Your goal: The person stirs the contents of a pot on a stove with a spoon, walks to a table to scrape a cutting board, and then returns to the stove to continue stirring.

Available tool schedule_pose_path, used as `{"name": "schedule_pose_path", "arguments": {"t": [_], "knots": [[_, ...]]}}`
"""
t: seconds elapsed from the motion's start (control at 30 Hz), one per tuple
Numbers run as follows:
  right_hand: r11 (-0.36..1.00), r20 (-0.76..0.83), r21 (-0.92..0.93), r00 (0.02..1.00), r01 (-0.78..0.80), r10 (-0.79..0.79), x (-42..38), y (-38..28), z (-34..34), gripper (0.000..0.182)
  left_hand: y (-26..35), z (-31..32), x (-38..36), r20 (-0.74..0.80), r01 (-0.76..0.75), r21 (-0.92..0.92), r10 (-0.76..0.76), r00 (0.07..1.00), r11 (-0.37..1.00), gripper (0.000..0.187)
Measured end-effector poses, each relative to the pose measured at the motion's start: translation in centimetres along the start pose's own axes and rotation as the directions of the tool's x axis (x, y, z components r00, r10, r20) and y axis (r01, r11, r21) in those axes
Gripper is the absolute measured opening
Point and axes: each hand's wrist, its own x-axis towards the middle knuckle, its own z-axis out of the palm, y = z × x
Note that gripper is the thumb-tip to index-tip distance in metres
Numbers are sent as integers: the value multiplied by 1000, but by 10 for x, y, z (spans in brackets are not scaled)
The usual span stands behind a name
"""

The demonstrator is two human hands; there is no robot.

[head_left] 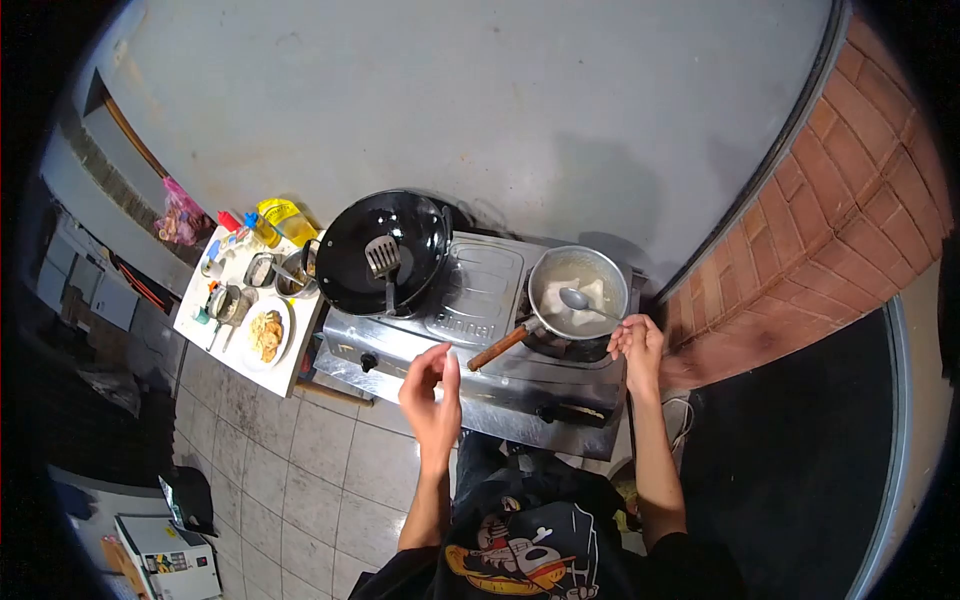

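My right hand (638, 345) pinches the handle end of a metal spoon (575, 299). The spoon's bowl hangs over the saucepan (536, 275), above a pale, whitish food (580, 318) inside it. This saucepan stands on the right burner, its wooden handle (500, 347) pointing down and left. Near the end of that handle, apart from it, my left hand (432, 395) hovers in front of the stove with fingers loosely curled and thumb apart, nothing visible in it. A black wok (345, 250) sits on the left burner with a slotted spatula (384, 262) resting in it.
The metal gas stove (470, 290) backs onto a grey wall. At left, a white table (205, 325) bears a plate of food (284, 345), a yellow bag (285, 220), bottles and several containers. A brick pillar (790, 250) rises close on the right.
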Motion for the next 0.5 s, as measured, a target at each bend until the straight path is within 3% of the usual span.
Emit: {"name": "schedule_pose_path", "arguments": {"t": [0.03,0.07,0.1,0.13,0.17,0.23,0.27,0.33,0.43,0.5], "knots": [[1000,-5,6,1000,0,0,0,-1,-1,22,25,-10,-6,-42,-197,-107,193,980,975,9],[1000,6,1,1000,16,-16,-1,-5,-3,22,62,-24,-13,-32,-523,-27,522,852,852,6],[1000,18,-7,999,29,-29,-3,-8,-5,21,39,-62,-60,9,-558,318,586,810,766,10],[999,16,11,999,31,-31,-2,-10,-6,21,47,-64,-59,17,-557,316,583,812,768,10],[1000,11,10,999,30,-30,-3,-12,-5,21,68,-62,-55,-33,-739,140,749,662,659,13],[1000,-22,-22,1000,20,-20,-4,-16,-4,22,127,-52,-42,-244,-951,-168,924,295,260,24],[999,-26,-22,999,27,-28,-4,-17,-3,22,156,-45,-35,-383,-962,-274,917,114,5,30],[1000,-32,-16,999,24,-24,-5,-17,-4,21,188,-32,-23,-673,-786,-346,719,-172,-512,42],[1000,-36,3,999,31,-31,-8,-20,-3,22,192,-19,-19,-782,-827,-241,606,-144,-509,31],[999,-44,-7,998,41,-41,-9,-21,-3,22,186,-24,-16,-709,-856,-296,698,-101,-424,29]]}}
